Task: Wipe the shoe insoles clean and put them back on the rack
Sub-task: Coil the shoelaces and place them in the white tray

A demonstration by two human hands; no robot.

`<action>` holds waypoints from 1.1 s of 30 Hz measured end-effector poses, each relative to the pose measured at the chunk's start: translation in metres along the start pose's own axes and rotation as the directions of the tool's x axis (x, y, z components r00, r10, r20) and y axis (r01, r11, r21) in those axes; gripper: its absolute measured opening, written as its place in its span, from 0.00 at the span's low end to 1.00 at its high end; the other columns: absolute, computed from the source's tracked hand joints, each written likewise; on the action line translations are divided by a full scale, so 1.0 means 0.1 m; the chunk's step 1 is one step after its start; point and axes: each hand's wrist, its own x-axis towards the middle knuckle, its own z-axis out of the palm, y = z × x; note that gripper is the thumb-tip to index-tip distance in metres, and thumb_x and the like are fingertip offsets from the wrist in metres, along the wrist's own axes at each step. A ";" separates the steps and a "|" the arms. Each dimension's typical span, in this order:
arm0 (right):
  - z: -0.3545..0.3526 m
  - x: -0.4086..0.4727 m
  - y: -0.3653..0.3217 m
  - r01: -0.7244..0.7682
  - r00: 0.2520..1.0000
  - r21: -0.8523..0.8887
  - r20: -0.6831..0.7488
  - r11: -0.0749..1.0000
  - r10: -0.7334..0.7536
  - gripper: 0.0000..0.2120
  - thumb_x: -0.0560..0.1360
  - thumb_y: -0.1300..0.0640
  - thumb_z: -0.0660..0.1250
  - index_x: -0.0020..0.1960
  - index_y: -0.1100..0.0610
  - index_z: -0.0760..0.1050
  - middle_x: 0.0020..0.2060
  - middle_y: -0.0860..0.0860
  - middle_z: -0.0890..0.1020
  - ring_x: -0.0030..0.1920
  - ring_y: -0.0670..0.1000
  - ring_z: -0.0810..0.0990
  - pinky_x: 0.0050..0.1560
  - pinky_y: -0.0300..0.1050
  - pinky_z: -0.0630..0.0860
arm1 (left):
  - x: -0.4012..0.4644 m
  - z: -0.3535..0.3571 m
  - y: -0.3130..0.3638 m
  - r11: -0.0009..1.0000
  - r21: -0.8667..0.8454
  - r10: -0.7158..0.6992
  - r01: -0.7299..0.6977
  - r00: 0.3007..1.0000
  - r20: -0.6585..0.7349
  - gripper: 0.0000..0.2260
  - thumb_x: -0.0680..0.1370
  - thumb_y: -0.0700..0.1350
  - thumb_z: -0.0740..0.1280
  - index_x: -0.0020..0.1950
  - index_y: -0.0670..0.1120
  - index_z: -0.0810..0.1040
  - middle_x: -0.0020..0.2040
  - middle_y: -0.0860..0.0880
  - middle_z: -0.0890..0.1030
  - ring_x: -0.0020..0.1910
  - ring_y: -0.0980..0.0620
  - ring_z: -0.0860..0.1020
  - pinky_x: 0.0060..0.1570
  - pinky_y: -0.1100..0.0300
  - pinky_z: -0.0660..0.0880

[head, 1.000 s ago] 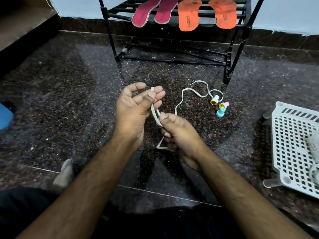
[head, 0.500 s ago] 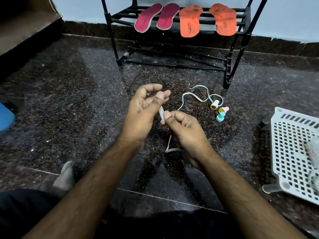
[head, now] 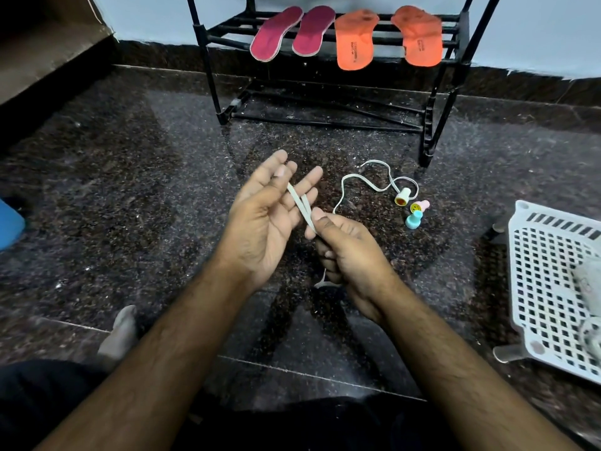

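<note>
1. Insoles first: the two dark pink foam insoles (head: 294,32) and the two orange foam insoles (head: 387,37) lie on the black metal shoe rack (head: 432,92), on its upper bars, toes hanging over the front edge towards me.
2. Taking the rack as my landmark, both my hands are in front of it and well apart from it, low over the dark speckled stone floor (head: 130,190). The insoles lie straight ahead of and above my hands.
3. Each insole's long axis runs roughly front to back across the rack bars, the pink pair slanted a little. The pink pair sits at the rack's left end, the orange pair at its right.
4. My left hand (head: 263,219) is the one nearer the pink pair; my right hand (head: 344,252) sits more under the orange pair. Neither touches an insole.
5. My left hand is spread, palm up, fingers straight, and a flat white lace (head: 300,206) is looped over them.
6. My right hand pinches that lace between thumb and curled fingers, just beside the left palm. The rest of the lace trails across the floor towards the rack's right front leg, ending near three small coloured plastic stamps (head: 411,206).
7. I judge the insoles already look returned; reaching them would mean letting go of the lace and stretching forward and up.
8. A white perforated plastic basket (head: 553,271) sits to the right of the rack, nearer me.
</note>
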 end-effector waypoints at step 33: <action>-0.51 0.13 -0.23 0.065 0.972 -0.175 -0.213 0.982 -0.102 0.13 0.80 0.50 0.66 0.41 0.55 0.81 0.24 0.43 0.73 0.24 0.40 0.68 0.28 0.36 0.65 | -0.09 0.01 -0.20 0.758 0.585 -0.372 0.288 0.928 0.026 0.30 0.80 0.66 0.51 0.70 0.44 0.68 0.51 0.37 0.85 0.42 0.44 0.84 0.46 0.55 0.80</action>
